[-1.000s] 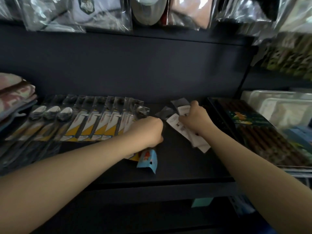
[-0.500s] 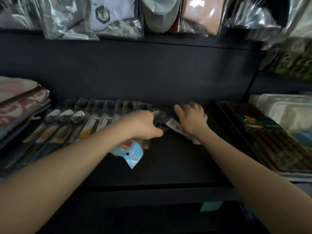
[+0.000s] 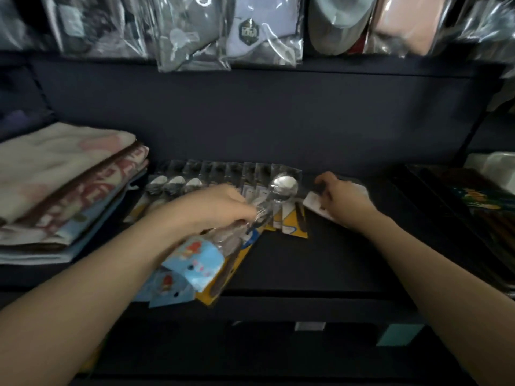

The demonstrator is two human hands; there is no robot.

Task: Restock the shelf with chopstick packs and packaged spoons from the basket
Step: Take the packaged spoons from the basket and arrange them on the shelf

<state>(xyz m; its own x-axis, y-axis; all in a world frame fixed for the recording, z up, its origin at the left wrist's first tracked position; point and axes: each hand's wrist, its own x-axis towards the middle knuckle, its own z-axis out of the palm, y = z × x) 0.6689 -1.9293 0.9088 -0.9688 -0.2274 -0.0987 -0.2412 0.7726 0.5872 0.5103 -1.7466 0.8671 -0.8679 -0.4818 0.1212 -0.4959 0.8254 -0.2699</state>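
Observation:
A row of packaged spoons [image 3: 223, 176] with yellow-and-white cards lies along the back of the dark shelf [image 3: 320, 263]. My left hand [image 3: 214, 207] is closed around a bunch of spoon packs [image 3: 206, 263] with blue and yellow cards, whose lower ends hang over the shelf's front edge. One clear pack with a shiny spoon bowl [image 3: 284, 188] sticks up from that bunch, over the row's right end. My right hand [image 3: 342, 199] presses down on white-carded packs [image 3: 312, 201] lying on the shelf just right of the row. No basket is in view.
Folded towels [image 3: 64, 190] are stacked at the left of the shelf. Dark flat boxes [image 3: 462, 213] fill the right side. Bagged goods [image 3: 250, 32] hang from the shelf above. Price tags [image 3: 309, 325] sit on the front lip.
My left hand has drawn left and toward me with the bunch, and a spoon pack now shows above it. My right hand has slid right along the white-carded packs. The view has tilted up.

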